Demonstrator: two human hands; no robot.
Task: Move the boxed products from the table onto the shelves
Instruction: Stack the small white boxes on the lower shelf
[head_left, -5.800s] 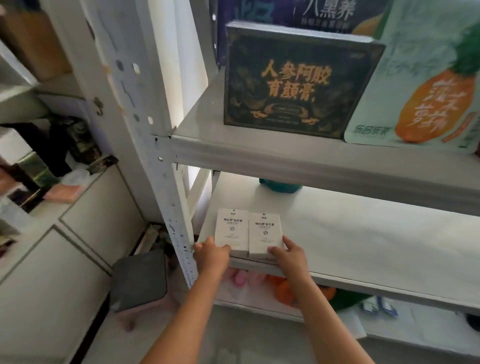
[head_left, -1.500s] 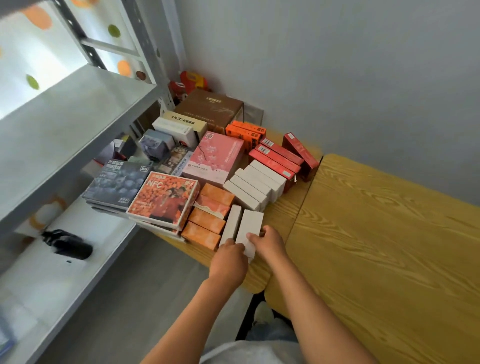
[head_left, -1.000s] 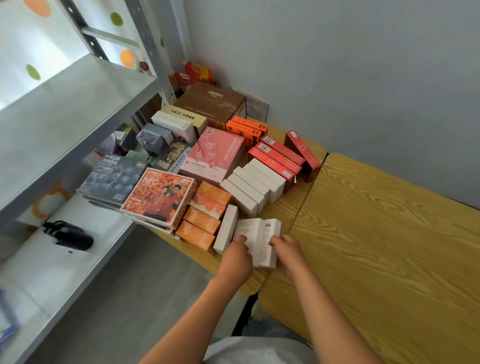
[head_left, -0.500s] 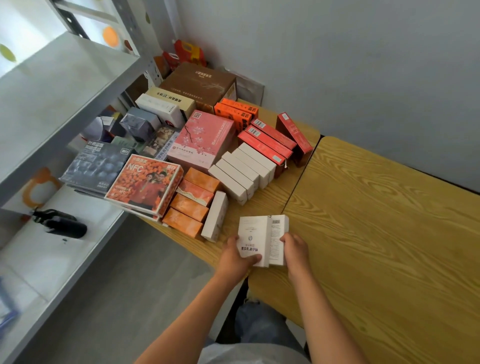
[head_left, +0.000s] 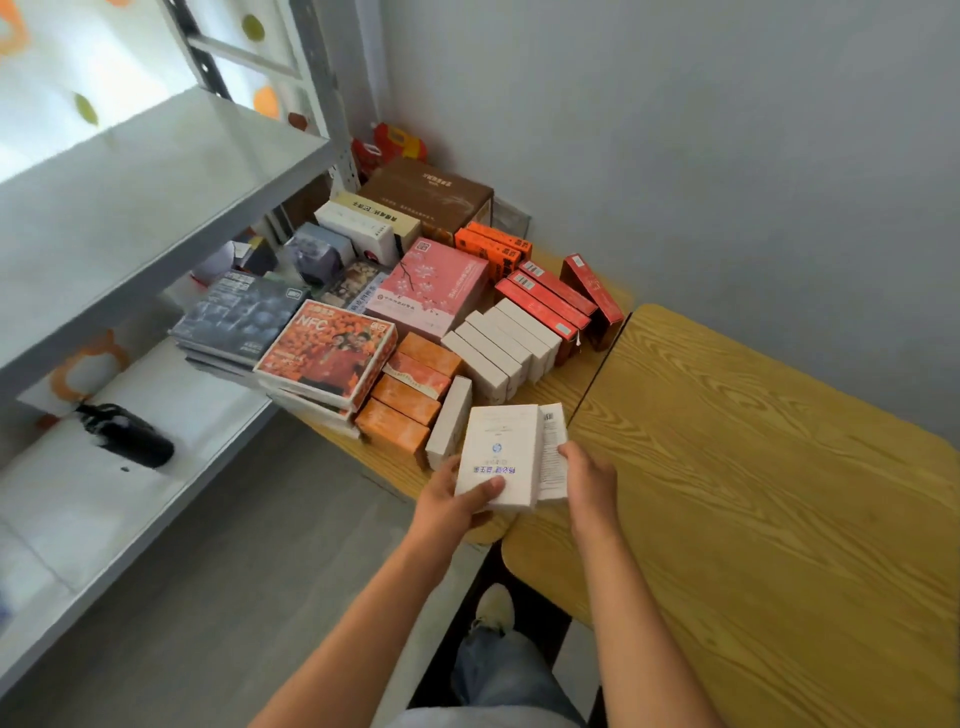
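Two white boxes are lifted off the wooden table (head_left: 753, 467), side by side. My left hand (head_left: 452, 501) grips the front white box (head_left: 501, 452), thumb across its printed face. My right hand (head_left: 589, 480) holds the second white box (head_left: 551, 447) against it from the right. One more white box (head_left: 449, 421) stands on edge beside the orange boxes (head_left: 410, 395). A row of white boxes (head_left: 501, 348) lies behind, then red boxes (head_left: 550, 306), a pink box (head_left: 431, 286) and a brown box (head_left: 426, 195).
A grey metal shelf unit (head_left: 130, 218) stands at the left; its lower shelf (head_left: 130, 467) carries a black object (head_left: 127, 434). Flat printed boxes (head_left: 327, 351) overhang the table's left edge. The right table half is bare wood. A shoe (head_left: 493, 605) shows on the floor below.
Since placing two white boxes on the shelf, I turned to the table. Both hands took hold of two white boxes from the front row and lifted them toward me.
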